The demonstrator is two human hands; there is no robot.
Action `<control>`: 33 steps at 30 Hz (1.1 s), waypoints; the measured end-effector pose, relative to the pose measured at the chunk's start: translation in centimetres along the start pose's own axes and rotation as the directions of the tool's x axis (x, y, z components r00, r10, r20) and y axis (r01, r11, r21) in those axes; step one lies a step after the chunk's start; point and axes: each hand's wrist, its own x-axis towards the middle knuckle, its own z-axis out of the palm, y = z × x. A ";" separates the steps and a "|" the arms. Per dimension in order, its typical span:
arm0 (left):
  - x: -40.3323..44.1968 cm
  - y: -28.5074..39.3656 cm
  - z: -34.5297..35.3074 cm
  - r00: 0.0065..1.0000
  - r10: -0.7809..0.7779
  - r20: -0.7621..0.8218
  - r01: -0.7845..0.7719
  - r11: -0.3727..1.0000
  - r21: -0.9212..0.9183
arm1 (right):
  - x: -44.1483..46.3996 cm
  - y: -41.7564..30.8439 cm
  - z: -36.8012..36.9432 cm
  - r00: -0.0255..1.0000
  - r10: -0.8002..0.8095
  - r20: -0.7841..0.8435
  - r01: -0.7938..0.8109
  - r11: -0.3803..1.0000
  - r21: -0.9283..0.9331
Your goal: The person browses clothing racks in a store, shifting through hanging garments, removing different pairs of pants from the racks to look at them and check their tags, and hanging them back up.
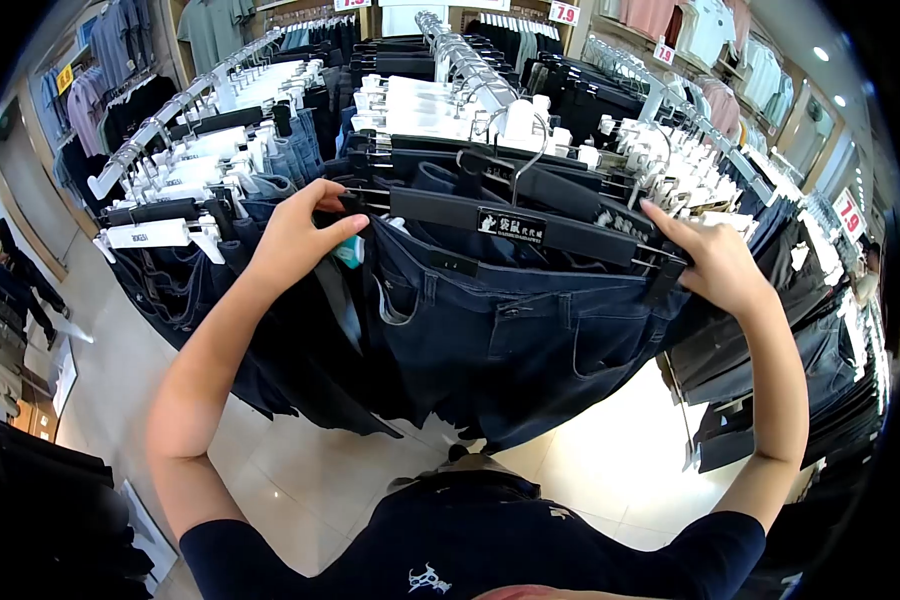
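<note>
A pair of dark blue jeans (530, 310) hangs by its waistband from a black clip hanger (570, 238) with a label in the middle. The hanger's metal hook (530, 150) rises toward the rack rail. At the left end, my left hand (305, 235) pinches the hanger's clip between thumb and fingers. My right hand (718, 262) grips the other end by the right clip, its index finger stretched along the top. More black hangers with dark trousers are packed right behind, partly hidden by these jeans.
A chrome rail (470, 65) with white and black hangers runs away from me. Racks of jeans (160, 280) and dark trousers (760, 340) stand on either side. A person (20, 265) stands far left. Red price signs (849, 212) hang around; tiled floor (300, 480) shows below.
</note>
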 end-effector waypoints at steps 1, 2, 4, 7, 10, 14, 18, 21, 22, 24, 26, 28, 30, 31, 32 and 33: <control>0.0 -0.4 0.3 1.000 0.010 -0.003 -0.011 0.999 -0.033 | -0.7 -0.1 0.4 0.999 0.034 -0.009 -0.033 0.998 0.053; -0.1 -0.8 0.6 1.000 0.006 0.016 -0.004 0.997 -0.081 | -1.4 0.0 0.9 0.997 0.074 -0.006 -0.073 0.991 0.109; 0.1 -3.1 2.2 0.996 -0.027 0.084 0.056 0.928 -0.367 | -2.4 -0.8 1.5 0.993 0.072 -0.099 -0.056 0.987 0.153; -0.2 -3.2 3.9 0.992 0.028 0.123 0.038 0.864 -0.502 | -4.3 0.0 3.2 0.992 0.123 -0.032 -0.114 0.973 0.199; -0.1 -3.5 5.2 0.991 0.013 0.136 0.073 0.792 -0.606 | -6.2 -0.7 5.3 0.986 0.138 -0.088 -0.121 0.976 0.180; -0.4 -1.8 6.2 0.962 -0.123 0.244 0.266 0.623 -0.735 | -10.1 -0.8 8.8 0.964 0.221 0.151 -0.233 0.970 0.069; 0.5 -1.9 6.7 0.963 -0.246 0.109 0.249 0.661 -0.708 | -12.7 -2.0 9.9 0.938 0.299 0.177 -0.338 0.905 0.260; 1.1 -1.9 6.2 0.980 -0.198 -0.013 0.139 0.733 -0.666 | -16.5 -0.2 10.9 0.938 0.299 0.176 -0.336 0.909 0.246; 1.1 -1.1 5.9 0.981 -0.186 -0.048 0.121 0.793 -0.597 | -18.0 0.6 10.7 0.932 0.310 0.189 -0.347 0.915 0.205; 1.7 -3.6 6.0 0.984 -0.149 -0.103 0.074 0.849 -0.524 | -21.2 3.3 10.2 0.907 0.357 0.226 -0.395 0.905 0.158; 1.6 -3.7 5.9 0.896 -0.403 -0.183 0.308 0.865 -0.397 | -24.0 5.9 8.6 0.903 0.389 0.184 -0.412 0.905 0.107; 0.9 -5.2 5.8 0.863 -0.323 -0.388 0.214 0.930 -0.299 | -27.7 9.0 8.1 0.847 0.496 0.189 -0.500 0.865 -0.031; 0.4 -9.0 5.7 0.806 -0.245 -0.540 0.004 0.913 -0.409 | -31.2 12.2 7.8 0.794 0.572 0.204 -0.554 0.820 -0.142; -0.7 -7.0 6.9 0.771 -0.196 -0.607 -0.091 0.908 -0.408 | -32.7 13.5 7.6 0.773 0.603 0.196 -0.572 0.797 -0.197; -2.0 -4.0 8.5 0.719 -0.154 -0.678 -0.183 0.899 -0.399 | -34.2 14.8 7.5 0.758 0.626 0.184 -0.591 0.779 -0.212; -3.0 -0.7 10.2 0.725 -0.158 -0.670 -0.183 0.894 -0.409 | -35.6 15.7 7.5 0.750 0.639 0.169 -0.601 0.766 -0.228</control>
